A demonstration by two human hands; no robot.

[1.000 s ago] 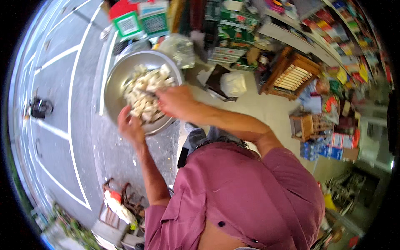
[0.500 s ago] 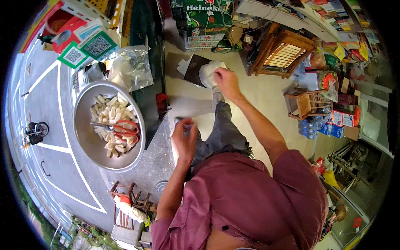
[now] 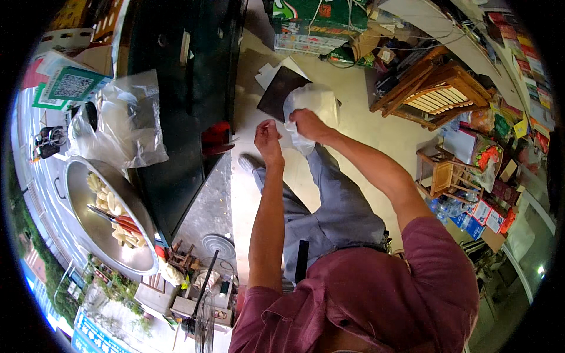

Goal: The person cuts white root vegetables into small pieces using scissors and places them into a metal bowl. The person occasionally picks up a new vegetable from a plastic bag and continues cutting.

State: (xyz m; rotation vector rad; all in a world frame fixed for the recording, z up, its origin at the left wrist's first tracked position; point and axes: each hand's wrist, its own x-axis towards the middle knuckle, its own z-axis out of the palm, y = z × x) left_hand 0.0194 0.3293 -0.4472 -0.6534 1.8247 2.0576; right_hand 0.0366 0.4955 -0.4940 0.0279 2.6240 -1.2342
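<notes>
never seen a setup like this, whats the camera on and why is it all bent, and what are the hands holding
There's no machine here: these are a person's own bare hands. The picture comes from a wide camera worn on the head, looking down, so straight edges curve toward the rim.

The right hand grips a whitish plastic bag. The left hand is close beside it, half curled; whether it touches the bag is hard to tell.

Off to the left, a metal bowl holds pale pieces of food with red-handled scissors lying on top. What supports the bowl is hidden. Near it is a clear plastic bag.
</notes>
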